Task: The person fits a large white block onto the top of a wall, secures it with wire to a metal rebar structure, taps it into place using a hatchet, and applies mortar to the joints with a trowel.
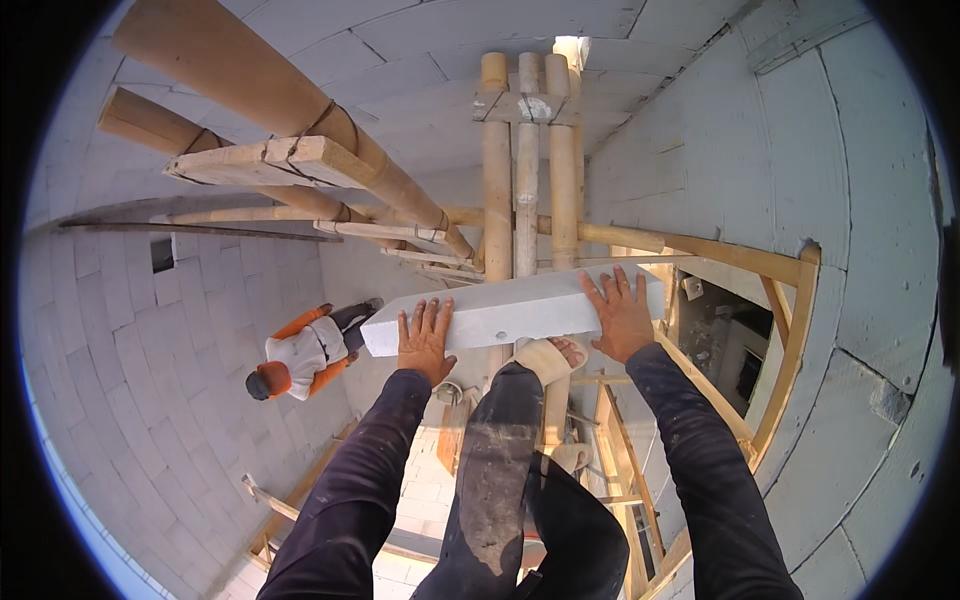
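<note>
Block status: white block (500,312) is under both hands, long axis L-R, R end a bit higher in view.
LH (427,338) on block's near side, L of its mid, fingers spread up over the top edge. RH (622,312) near block's R end, fingers also spread, on top. Both touching; most of block's length sits btwn them. Can't tell if hands carry the wt or just press, underside hidden.
Small pit in block's near face, btwn hands. Sandaled foot (547,360) just below block in view.
Rel. to block: bamboo poles (497,190) beyond it; lashed plank (270,162) up-L; wood frame (800,330) w/ dark opening to R; co-worker (300,352), orange sleeves + dark cap, off to L.
</note>
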A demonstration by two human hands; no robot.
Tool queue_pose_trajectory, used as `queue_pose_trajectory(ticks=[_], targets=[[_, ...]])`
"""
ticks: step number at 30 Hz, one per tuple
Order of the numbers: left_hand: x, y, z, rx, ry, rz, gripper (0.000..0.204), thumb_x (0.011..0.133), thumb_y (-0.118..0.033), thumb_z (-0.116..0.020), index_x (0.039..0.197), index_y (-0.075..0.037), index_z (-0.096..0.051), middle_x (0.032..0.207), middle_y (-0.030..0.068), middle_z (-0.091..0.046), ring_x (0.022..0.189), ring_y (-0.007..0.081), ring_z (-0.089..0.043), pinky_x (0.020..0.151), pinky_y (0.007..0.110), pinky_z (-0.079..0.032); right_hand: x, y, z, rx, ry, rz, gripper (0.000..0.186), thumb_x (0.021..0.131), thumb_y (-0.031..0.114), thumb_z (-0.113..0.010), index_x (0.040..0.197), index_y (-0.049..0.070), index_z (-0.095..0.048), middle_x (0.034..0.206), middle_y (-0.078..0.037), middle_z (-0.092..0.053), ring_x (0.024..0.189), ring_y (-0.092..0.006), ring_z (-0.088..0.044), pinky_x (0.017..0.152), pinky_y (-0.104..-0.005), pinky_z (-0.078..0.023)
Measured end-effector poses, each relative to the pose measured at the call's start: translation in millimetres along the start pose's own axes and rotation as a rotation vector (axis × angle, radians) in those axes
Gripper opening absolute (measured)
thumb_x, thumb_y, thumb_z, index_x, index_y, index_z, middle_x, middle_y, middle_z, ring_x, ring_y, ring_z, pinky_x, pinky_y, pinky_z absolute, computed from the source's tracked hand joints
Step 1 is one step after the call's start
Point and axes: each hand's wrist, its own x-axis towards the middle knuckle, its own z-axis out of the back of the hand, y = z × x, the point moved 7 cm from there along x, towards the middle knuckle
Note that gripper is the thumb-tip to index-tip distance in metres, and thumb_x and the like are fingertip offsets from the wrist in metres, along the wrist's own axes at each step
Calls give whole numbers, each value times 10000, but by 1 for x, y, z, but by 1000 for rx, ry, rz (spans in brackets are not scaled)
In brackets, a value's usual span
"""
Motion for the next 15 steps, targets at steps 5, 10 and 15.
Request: queue_pose_trajectory(ticks=[5, 10, 15], targets=[[18, 18, 5, 22, -70, 7, 1074, 753, -298, -906, 1654, -146, -342, 1592, 121, -482, 1534, 342, -414, 1286, 625, -253, 22, -10, -17, -12, -136, 81, 1005, 783, 303, -906, 1640, 194, -392, 1541, -134, -542, 1457, -340, -472, 1228, -607, -285], [13, 29, 25, 21, -95, -52, 837, 734, -237, -878, 1481, -110, -524, 1397, 110, -609, 1378, 323, -559, 1223, 572, -358, 19, 1, -9, 8, -158, 84, 785, 766, 230, -887, 1467, 165, -541, 1362, -87, -608, 1328, -309, -555, 1147, -577, -352], [-12, -16, 108, 128, -55, -277, 780, 692, -224, -857, 1405, -102, -566, 1318, 115, -644, 1284, 329, -603, 1144, 527, -414, -88, -16, 12, 217, -118, -71, 778, 751, 181, -862, 1466, 166, -556, 1298, -77, -619, 1276, -289, -583, 1120, -571, -368]])
